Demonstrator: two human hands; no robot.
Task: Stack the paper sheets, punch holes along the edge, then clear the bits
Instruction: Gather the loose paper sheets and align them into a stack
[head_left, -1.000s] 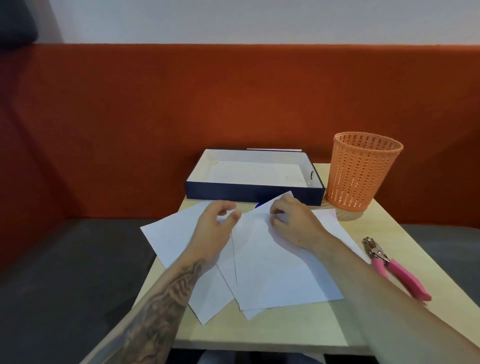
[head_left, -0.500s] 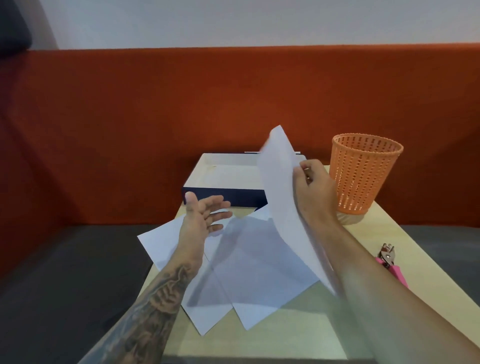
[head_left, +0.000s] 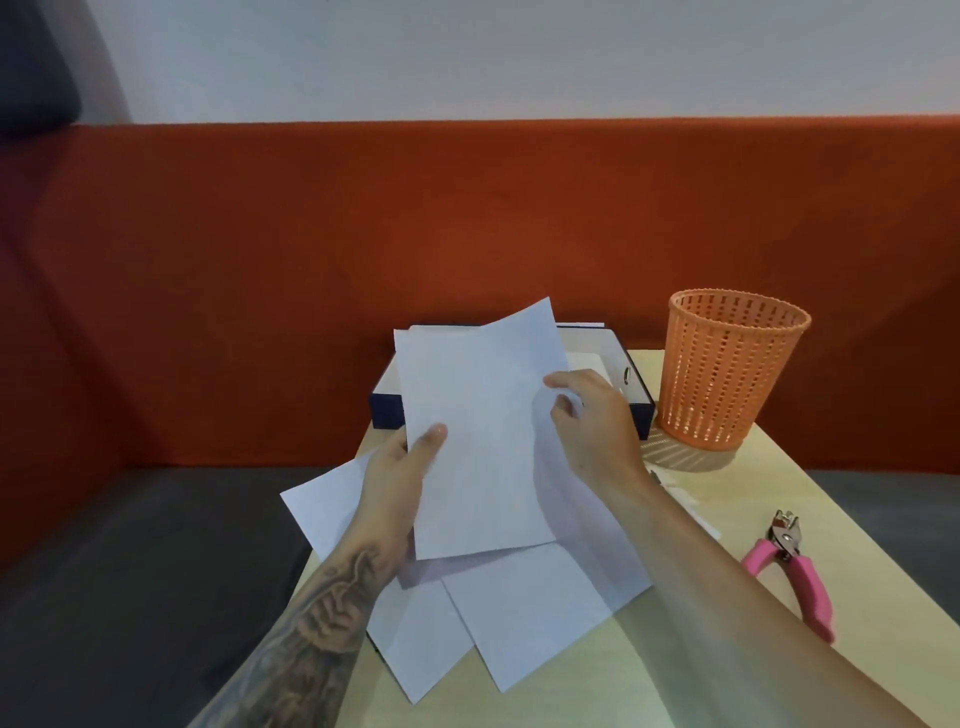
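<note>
A white paper sheet (head_left: 478, 436) is held up above the table, facing me. My left hand (head_left: 400, 478) grips its left edge, thumb on the front. My right hand (head_left: 592, 415) pinches its right edge. A second sheet's corner peeks out behind the top of the held sheet. More white sheets (head_left: 524, 618) lie fanned out and overlapping on the light wooden table (head_left: 727, 519) beneath my hands. A pink-handled hole punch (head_left: 795, 566) lies on the table to the right, untouched.
A shallow navy box (head_left: 636, 400) with a white inside sits at the table's far edge, partly hidden by the held sheet. An orange mesh basket (head_left: 732, 369) stands to its right. An orange sofa back rises behind the table, with a grey seat at left.
My right hand lifted a sheet off the fanned pile and turned it to face me. My left hand rose from the table and took hold of its left edge.
</note>
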